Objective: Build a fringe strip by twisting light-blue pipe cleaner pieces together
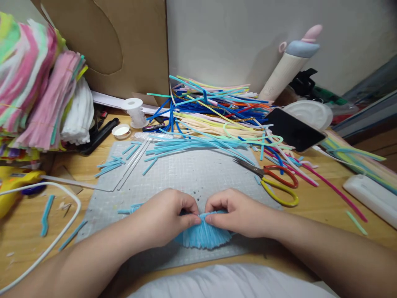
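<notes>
Low in the middle, a fan-shaped piece of light blue pipe cleaners point(203, 236) lies side by side in a row, its upper edge pinched between both hands. My left hand point(173, 213) grips that edge from the left, thumb and forefinger pressed together. Close beside it, my right hand point(231, 213) pinches the same edge from the right. Under the fan is a grey cutting mat point(198, 174). A few short blue pipe cleaner pieces point(125, 211) lie just past my left wrist. Right of my right hand rest scissors point(281, 182) with red and yellow handles.
Loose blue pipe cleaners point(186, 145) and a mixed colourful heap point(214, 103) lie at the back. Bundled pipe cleaners point(49, 103) stand at left, above a yellow glue gun point(18, 184) and white cable point(79, 203). A black phone point(294, 129) leans at right.
</notes>
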Tool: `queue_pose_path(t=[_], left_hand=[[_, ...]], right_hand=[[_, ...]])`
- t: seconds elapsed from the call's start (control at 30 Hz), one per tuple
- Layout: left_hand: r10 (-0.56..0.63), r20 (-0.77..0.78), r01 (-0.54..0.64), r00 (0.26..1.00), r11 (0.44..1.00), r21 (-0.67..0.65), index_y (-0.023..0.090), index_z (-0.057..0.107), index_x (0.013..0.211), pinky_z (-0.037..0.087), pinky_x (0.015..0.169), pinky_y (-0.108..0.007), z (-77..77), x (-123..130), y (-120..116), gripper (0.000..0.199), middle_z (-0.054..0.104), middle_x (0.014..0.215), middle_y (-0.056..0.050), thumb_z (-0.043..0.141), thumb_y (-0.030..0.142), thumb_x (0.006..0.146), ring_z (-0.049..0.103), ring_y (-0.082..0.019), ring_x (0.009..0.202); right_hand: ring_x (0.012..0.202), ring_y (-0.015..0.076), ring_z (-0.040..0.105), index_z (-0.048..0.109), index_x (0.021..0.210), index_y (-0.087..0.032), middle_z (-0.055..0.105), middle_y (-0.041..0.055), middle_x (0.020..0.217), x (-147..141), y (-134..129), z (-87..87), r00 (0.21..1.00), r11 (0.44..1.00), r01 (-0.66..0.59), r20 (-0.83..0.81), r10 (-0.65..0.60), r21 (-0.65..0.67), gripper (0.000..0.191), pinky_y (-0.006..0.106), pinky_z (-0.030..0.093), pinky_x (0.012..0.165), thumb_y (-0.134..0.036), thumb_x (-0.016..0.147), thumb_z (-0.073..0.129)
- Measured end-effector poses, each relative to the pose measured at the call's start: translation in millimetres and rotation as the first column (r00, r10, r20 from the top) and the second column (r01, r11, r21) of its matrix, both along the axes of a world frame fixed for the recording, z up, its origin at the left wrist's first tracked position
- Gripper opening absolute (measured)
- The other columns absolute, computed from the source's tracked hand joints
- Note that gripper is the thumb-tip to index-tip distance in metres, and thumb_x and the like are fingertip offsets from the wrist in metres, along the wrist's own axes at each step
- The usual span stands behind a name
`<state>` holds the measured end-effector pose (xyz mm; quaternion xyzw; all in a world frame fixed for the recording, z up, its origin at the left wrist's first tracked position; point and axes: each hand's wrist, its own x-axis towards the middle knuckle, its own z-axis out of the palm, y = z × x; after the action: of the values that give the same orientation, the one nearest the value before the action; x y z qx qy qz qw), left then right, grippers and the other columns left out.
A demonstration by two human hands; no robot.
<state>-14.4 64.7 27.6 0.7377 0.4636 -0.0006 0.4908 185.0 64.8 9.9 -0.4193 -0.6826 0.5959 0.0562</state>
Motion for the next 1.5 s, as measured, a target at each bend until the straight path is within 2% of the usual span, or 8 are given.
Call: queue_pose_path(t=[0.3,0.43,0.77,0.9,1.03,1.13,1.23,1.5], left_hand=[[-0.009,-0.034,0.010,0.999,1.000,0.024,0.025,0.066,0.095,0.040,0.070,-0.025,9.1,-18.3,7.8,0.024,0.069,0.094,0.002,0.061,0.038,0.076,0.059,-0.016,0.083],[-0.033,-0.213,0.046,0.976,0.997,0.056,0.024,0.066,0.084,0.037,0.062,-0.025,18.8,-38.1,11.7,0.019,0.066,0.080,0.002,0.056,0.039,0.078,0.057,-0.016,0.073],[-0.084,-0.064,0.080,0.994,0.994,-0.068,0.025,0.067,0.087,0.041,0.066,-0.024,13.0,-27.2,2.3,0.019,0.067,0.080,0.004,0.053,0.036,0.082,0.058,-0.014,0.074],[0.006,-0.078,0.010,0.997,0.979,0.201,0.026,0.062,0.104,0.044,0.082,-0.031,6.8,-24.0,-1.1,0.025,0.066,0.101,-0.001,0.053,0.037,0.083,0.059,-0.019,0.093],[0.107,-0.127,-0.011,0.986,0.808,0.590,0.019,0.049,0.126,0.038,0.099,-0.043,-7.4,-13.3,-14.2,0.063,0.053,0.126,-0.010,0.066,0.047,0.072,0.048,-0.028,0.116],[0.136,-0.245,0.077,0.960,0.713,0.697,0.016,0.050,0.126,0.036,0.101,-0.049,-14.6,-7.9,-26.0,0.059,0.054,0.128,-0.013,0.066,0.039,0.074,0.047,-0.031,0.118],[0.170,-0.326,0.146,0.930,0.644,0.751,0.015,0.050,0.127,0.029,0.106,-0.052,-15.7,-6.9,-33.2,0.047,0.052,0.131,-0.014,0.057,0.023,0.081,0.045,-0.032,0.123],[0.110,-0.171,0.033,0.979,0.744,0.667,0.014,0.043,0.131,0.043,0.097,-0.046,-32.6,-0.7,-30.8,0.052,0.051,0.128,-0.014,0.057,0.028,0.083,0.048,-0.028,0.116]], right_hand=[[0.059,0.0085,0.046,0.062,0.080,-0.015,0.055,-0.0022,0.067,7.2,5.1,2.3,1.000,0.999,0.007,0.008,-0.006,-0.041,0.014,0.019,0.037,0.053,-0.026,0.082,0.053],[0.060,0.0094,0.049,0.060,0.083,-0.015,0.057,-0.0016,0.068,14.5,9.3,6.4,0.998,0.999,0.017,0.060,-0.014,-0.043,0.012,0.020,0.039,0.053,-0.024,0.081,0.052],[0.067,0.0100,0.056,0.067,0.087,-0.020,0.065,-0.0034,0.075,4.4,-0.2,13.1,0.982,0.965,-0.188,0.057,0.181,0.182,0.015,0.021,0.040,0.060,-0.024,0.085,0.053],[0.080,0.0139,0.059,0.063,0.105,-0.023,0.067,0.0002,0.092,4.7,1.0,10.5,0.989,0.942,-0.113,0.129,0.075,0.317,0.022,0.026,0.045,0.070,-0.025,0.087,0.051],[0.107,0.0243,0.052,0.055,0.120,-0.017,0.059,0.0102,0.116,1.6,-5.2,6.5,0.971,0.792,-0.061,0.221,-0.095,0.607,0.043,0.040,0.041,0.092,-0.038,0.082,0.059],[0.116,0.0307,0.044,0.048,0.128,-0.011,0.051,0.0158,0.126,-2.1,-16.0,-0.6,0.948,0.705,-0.093,0.279,-0.153,0.703,0.071,0.048,0.037,0.098,-0.048,0.070,0.070],[0.114,0.0301,0.044,0.046,0.130,-0.013,0.051,0.0149,0.125,-5.3,-23.9,-8.2,0.941,0.678,-0.128,0.305,-0.148,0.724,0.067,0.049,0.037,0.097,-0.041,0.073,0.070],[0.115,0.0286,0.043,0.044,0.131,-0.014,0.050,0.0140,0.126,-4.4,-22.8,-9.2,0.957,0.689,-0.149,0.279,-0.081,0.709,0.058,0.048,0.036,0.098,-0.038,0.081,0.061]])
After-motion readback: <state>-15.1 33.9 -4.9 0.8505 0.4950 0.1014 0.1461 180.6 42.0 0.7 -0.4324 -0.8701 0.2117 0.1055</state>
